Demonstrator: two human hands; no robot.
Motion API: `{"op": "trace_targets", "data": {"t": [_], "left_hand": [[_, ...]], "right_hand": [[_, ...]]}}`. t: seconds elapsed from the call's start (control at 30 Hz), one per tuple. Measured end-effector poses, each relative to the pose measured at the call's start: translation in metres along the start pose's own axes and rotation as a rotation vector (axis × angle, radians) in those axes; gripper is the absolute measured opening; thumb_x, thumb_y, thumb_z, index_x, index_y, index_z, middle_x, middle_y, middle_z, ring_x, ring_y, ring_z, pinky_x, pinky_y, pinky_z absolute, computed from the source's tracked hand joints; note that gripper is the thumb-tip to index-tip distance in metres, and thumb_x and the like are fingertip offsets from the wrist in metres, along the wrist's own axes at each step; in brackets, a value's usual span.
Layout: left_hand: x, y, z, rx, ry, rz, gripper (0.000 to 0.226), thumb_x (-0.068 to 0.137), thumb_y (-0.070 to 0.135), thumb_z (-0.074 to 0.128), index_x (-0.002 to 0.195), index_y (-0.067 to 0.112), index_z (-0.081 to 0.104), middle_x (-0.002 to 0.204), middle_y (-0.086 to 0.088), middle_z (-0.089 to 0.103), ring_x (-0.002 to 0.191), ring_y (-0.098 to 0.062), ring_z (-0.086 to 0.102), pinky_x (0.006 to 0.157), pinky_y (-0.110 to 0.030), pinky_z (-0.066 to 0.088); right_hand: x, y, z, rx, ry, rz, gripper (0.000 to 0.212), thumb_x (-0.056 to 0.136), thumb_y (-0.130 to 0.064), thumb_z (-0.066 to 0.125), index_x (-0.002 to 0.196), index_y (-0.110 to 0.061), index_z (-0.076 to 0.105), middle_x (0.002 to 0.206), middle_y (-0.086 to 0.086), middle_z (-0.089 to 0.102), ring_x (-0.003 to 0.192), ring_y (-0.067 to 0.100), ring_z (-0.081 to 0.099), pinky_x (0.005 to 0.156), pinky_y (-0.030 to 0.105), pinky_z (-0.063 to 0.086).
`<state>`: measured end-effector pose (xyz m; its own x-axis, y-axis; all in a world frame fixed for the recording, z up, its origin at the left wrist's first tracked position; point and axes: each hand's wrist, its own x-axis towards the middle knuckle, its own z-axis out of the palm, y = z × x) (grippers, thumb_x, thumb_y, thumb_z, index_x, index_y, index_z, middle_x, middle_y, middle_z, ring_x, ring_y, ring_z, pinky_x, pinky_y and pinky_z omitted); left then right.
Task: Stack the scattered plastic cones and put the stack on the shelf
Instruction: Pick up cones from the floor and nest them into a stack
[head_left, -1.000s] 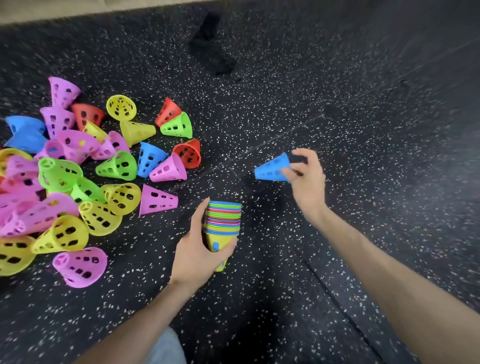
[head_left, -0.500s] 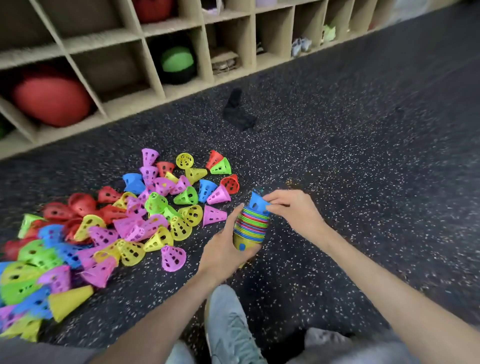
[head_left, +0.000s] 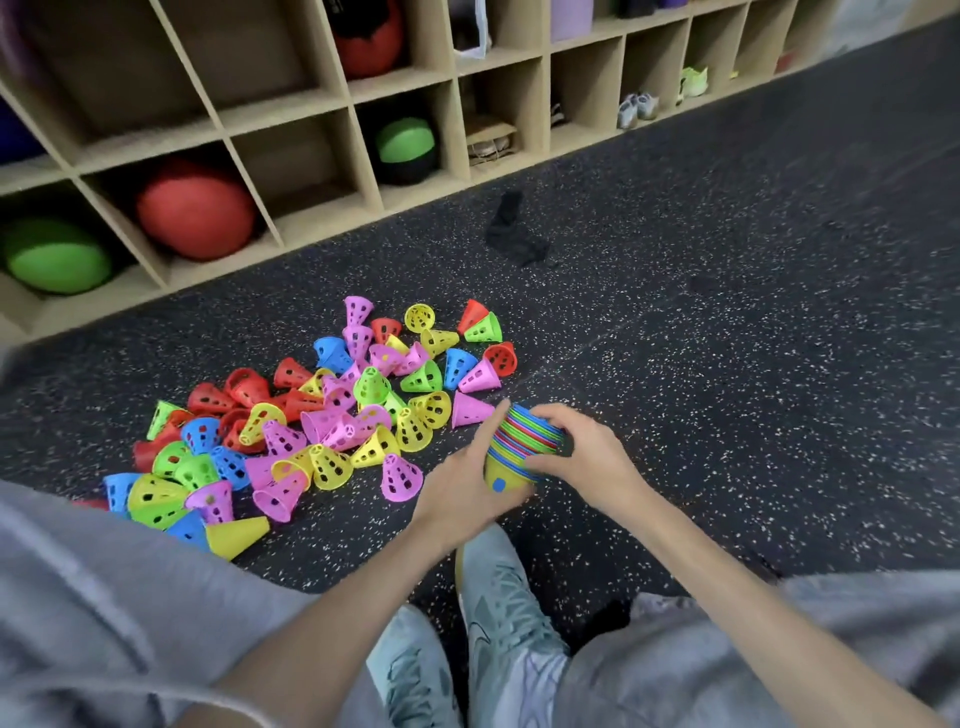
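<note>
A stack of nested cones (head_left: 519, 449), with striped rims and a yellow cone outermost, is held above the floor between both hands. My left hand (head_left: 462, 480) grips its lower left side, thumb up along the rims. My right hand (head_left: 576, 452) curls over the wide end from the right, fingers on the top rims. Scattered cones (head_left: 332, 415) in pink, yellow, green, red and blue lie in a heap on the floor to the left. The wooden cubby shelf (head_left: 332, 98) runs along the back.
The shelf cubbies hold red and green balls (head_left: 195, 208), shoes (head_left: 636, 106) and other gear. A black sock-like cloth (head_left: 511, 234) lies on the speckled dark floor. My shoes (head_left: 498, 618) and grey-clad knees fill the bottom of the view.
My right hand carried a blue cone to the stack and pushed it in; it now rests over the stack's top. The view tilted up, bringing the shelf into sight.
</note>
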<state>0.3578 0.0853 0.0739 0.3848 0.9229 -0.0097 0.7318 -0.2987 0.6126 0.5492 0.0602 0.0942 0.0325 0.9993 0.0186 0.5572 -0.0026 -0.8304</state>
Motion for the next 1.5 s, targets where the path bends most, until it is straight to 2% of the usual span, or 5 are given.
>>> {"op": "trace_targets", "data": {"t": [0.6,0.93,1.1,1.3,1.5], "left_hand": [[0.054,-0.04,0.011,-0.088,-0.14,-0.068,0.116,0.072,0.053,0.087,0.153,0.057,0.003,0.125,0.011,0.068,0.091,-0.005,0.07,0.086,-0.036,0.059],[0.126,-0.092,0.021,-0.121,-0.025,-0.244,0.058,0.09,0.048,0.074,0.143,0.033,0.055,0.149,0.003,0.042,0.109,-0.013,0.06,0.093,-0.027,0.052],[0.153,-0.106,0.037,-0.087,-0.07,-0.37,0.038,0.098,0.03,0.069,0.135,0.024,0.064,0.158,-0.006,0.039,0.142,-0.02,0.041,0.107,-0.021,0.024],[0.163,-0.109,0.05,-0.063,0.147,-0.403,0.031,0.099,0.008,0.063,0.127,0.019,0.07,0.135,0.001,0.066,0.058,-0.002,0.051,0.044,-0.009,0.041],[0.143,-0.107,0.035,-0.063,0.123,-0.293,0.019,0.095,0.008,0.07,0.104,0.024,0.068,0.094,0.011,0.071,0.083,-0.005,0.067,0.071,-0.012,0.052]], "right_hand": [[0.032,0.044,0.043,0.132,0.054,0.223,0.074,0.072,-0.03,0.09,0.13,-0.026,0.044,0.108,-0.007,0.062,0.098,0.013,0.062,0.094,0.038,0.052],[0.047,0.09,0.067,0.353,0.28,0.437,0.067,0.078,-0.032,0.085,0.129,-0.024,0.044,0.098,-0.007,0.066,0.092,0.02,0.064,0.095,0.05,0.05],[0.046,0.102,0.066,0.399,0.292,0.483,0.062,0.079,-0.029,0.085,0.126,-0.025,0.044,0.097,-0.005,0.066,0.089,0.018,0.065,0.091,0.049,0.053],[0.048,0.105,0.061,0.402,0.313,0.501,0.06,0.081,-0.028,0.084,0.125,-0.025,0.044,0.095,-0.007,0.064,0.09,0.019,0.064,0.093,0.048,0.052],[0.045,0.104,0.058,0.381,0.347,0.526,0.059,0.081,-0.028,0.084,0.126,-0.021,0.046,0.09,-0.007,0.064,0.085,0.017,0.063,0.093,0.05,0.05]]}}
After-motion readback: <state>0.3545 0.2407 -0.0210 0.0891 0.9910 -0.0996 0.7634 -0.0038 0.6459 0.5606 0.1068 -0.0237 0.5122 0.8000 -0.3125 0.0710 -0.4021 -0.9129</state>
